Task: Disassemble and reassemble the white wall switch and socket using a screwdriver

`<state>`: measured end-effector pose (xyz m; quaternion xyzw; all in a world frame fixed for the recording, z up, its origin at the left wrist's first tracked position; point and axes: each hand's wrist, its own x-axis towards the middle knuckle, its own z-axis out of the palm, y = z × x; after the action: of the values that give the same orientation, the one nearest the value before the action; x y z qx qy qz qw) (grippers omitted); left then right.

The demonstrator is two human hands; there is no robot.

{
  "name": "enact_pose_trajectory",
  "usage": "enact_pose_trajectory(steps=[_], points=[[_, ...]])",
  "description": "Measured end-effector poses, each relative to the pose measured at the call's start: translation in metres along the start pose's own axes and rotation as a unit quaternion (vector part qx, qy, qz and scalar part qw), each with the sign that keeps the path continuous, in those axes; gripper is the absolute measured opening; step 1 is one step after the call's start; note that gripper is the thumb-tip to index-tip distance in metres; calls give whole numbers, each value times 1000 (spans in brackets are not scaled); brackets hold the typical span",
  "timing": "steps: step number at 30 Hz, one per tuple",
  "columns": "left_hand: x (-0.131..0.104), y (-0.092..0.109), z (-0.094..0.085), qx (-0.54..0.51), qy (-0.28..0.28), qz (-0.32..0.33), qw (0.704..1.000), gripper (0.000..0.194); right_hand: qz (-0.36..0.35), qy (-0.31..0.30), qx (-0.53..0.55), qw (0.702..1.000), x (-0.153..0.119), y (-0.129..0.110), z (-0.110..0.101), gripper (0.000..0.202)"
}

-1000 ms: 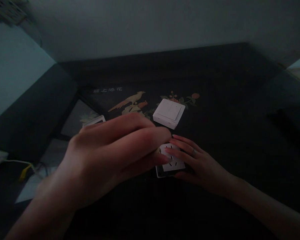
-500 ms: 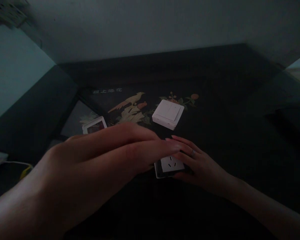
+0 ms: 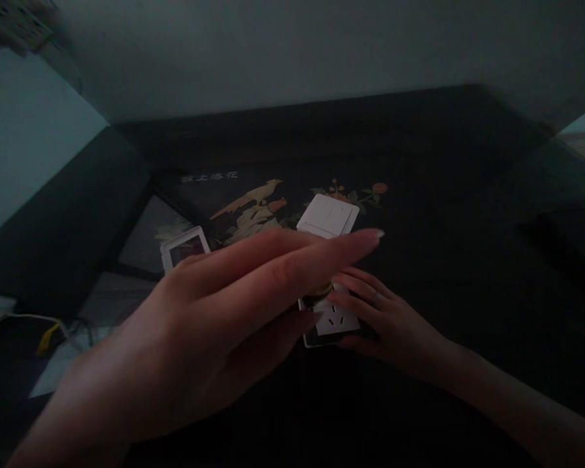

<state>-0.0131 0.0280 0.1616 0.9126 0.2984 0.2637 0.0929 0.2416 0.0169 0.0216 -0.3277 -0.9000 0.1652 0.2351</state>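
Observation:
A white wall socket (image 3: 340,320) with a dark gap along its edge lies on the dark tabletop. My right hand (image 3: 385,312), a ring on one finger, is closed around its right side. Over the socket's left part reaches my left hand (image 3: 234,312), index finger stretched past the thumb. Between those fingers shows a small yellowish, shiny bit of something (image 3: 318,296), mostly hidden, so its kind is unclear. Just beyond the hands sits a white wall switch (image 3: 327,214), its near side covered by my left fingers. To the left lies a white empty frame (image 3: 202,239), partly behind my left hand.
The dark tabletop (image 3: 443,195) carries a picture of a bird (image 3: 256,195) and flowers under its surface. At the left are a white cable (image 3: 29,316) with a yellow part (image 3: 49,337) and a pale sheet (image 3: 53,370). A grey wall (image 3: 297,52) stands behind.
My left hand has shifted right and its index finger now points farther out, over the switch's near edge. Its thumb and the yellowish bit have come into view. My right hand stays on the socket.

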Motion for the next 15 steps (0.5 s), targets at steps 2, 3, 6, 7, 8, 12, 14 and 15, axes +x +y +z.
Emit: enact_pose_trajectory(steps=[2,3,6,7,8,12,14,15], points=[[-1,1,-2,1,3,11,1000,38,1,-3,-4,1000,0,0,-1,56],[0,1,-1,10,10,20,1000,37,3,-6,-4,1000,0,-1,-1,56],[2,-2,3,47,49,39,997,37,4,-12,-2,1000,1,-1,-1,56],[3,-3,5,54,60,37,996,35,3,-12,-2,1000,1,0,0,57],[4,-4,6,54,65,32,996,32,1,-12,-3,1000,1,0,0,58],[2,-3,3,11,15,1,1000,40,-4,-11,-7,1000,1,1,0,56],[0,-2,2,-1,-20,-19,1000,45,-5,-8,-8,1000,1,1,0,55],[-1,-1,2,-3,-29,-26,999,45,-6,-6,-8,1000,1,1,0,55]])
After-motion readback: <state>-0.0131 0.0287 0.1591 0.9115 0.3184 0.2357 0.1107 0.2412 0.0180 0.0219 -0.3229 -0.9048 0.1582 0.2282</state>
